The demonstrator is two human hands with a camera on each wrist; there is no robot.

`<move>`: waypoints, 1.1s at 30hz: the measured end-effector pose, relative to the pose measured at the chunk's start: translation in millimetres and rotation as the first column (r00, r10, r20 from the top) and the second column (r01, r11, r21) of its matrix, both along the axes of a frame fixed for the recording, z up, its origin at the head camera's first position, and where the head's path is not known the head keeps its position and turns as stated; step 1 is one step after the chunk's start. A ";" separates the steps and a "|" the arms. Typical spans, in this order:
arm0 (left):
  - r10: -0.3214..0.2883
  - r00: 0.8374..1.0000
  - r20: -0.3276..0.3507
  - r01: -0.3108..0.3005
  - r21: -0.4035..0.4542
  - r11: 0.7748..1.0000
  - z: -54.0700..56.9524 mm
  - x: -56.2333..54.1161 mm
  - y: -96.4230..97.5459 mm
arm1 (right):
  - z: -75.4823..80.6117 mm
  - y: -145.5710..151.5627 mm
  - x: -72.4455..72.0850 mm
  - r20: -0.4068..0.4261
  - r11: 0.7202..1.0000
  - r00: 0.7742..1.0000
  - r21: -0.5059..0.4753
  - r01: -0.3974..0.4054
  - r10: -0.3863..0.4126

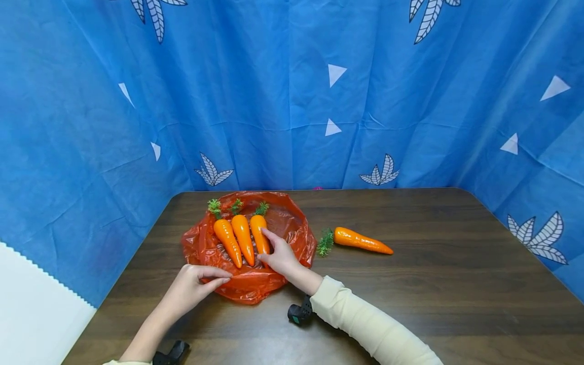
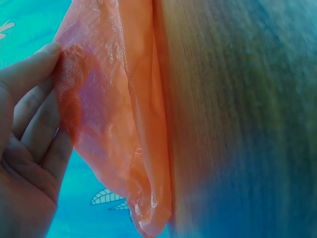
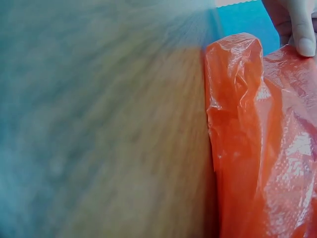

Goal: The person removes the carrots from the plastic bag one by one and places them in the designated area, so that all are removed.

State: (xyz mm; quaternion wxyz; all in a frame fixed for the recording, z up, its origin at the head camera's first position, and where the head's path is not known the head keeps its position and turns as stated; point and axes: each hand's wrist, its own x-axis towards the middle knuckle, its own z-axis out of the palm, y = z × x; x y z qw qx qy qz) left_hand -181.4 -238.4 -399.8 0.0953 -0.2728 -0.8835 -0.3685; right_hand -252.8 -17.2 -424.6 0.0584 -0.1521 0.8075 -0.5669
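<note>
A red plastic bag [image 1: 296,228] lies spread open on the table, with three orange carrots side by side on it, green tops pointing away. My left hand [image 1: 189,289] pinches the bag's near rim between thumb and fingers. In the left wrist view the same hand [image 2: 29,129] holds the thin film at its edge. My right hand [image 1: 280,256] reaches over the near rim and grips the rightmost carrot [image 1: 258,225] by its side. The middle carrot [image 1: 243,238] and the left carrot [image 1: 226,241] lie untouched. The right wrist view does not show my right hand.
A fourth carrot [image 1: 360,240] lies on the brown wooden table [image 1: 433,284] to the right of the bag, its green top towards the bag. A blue patterned curtain [image 1: 255,101] hangs behind the table and along its sides. Black wrist cameras sit under both wrists.
</note>
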 end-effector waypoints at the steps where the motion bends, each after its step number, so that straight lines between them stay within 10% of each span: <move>1: -0.002 1.000 0.001 0.002 0.001 1.000 -0.2 0.0 0.1 | -0.6 -0.3 -0.1 -0.019 0.999 1.000 0.052 -0.005 0.006; 12: 0.003 1.000 0.006 -0.003 0.003 1.000 -0.8 1.5 -0.3 | -1.3 -6.2 0.7 -0.141 0.940 0.987 0.340 -0.024 0.077; 33: -0.032 0.999 0.021 0.032 0.002 0.999 -1.4 4.8 3.7 | -16.0 0.2 -0.9 -0.251 0.958 0.931 0.045 0.284 -0.264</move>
